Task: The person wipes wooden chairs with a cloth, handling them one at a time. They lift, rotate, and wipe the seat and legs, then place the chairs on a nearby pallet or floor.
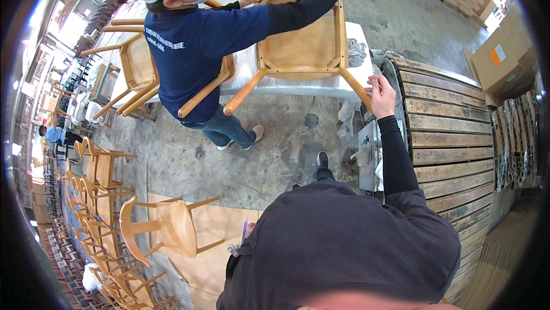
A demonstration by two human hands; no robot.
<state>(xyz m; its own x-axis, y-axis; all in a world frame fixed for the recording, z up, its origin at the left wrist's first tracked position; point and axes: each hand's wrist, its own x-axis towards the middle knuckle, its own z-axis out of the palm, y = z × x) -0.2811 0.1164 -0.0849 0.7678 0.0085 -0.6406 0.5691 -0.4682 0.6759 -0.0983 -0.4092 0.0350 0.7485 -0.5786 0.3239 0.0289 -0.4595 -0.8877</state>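
Note:
An upturned wooden chair [301,38] lies on a table covered in pale wrap [286,85], its legs sticking out toward me. My right hand [382,97] is at the foot of its right leg, with fingers bent together; whether anything small is between them does not show. My left hand [250,228] is down by my side, mostly hidden behind my body. A thin purple-edged piece [244,231] shows next to it. Across the table's left part, a co-worker [200,41] in a blue shirt, white cap and mask has a hand [250,1] on the chair's far side.
Another upturned chair [139,61] lies left of the co-worker. An upright chair [172,227] stands on cardboard [215,264] at my left, with rows of chairs [103,207] beyond. On the right are a slatted wooden platform [447,121], a metal box [368,158] and cartons [504,58].

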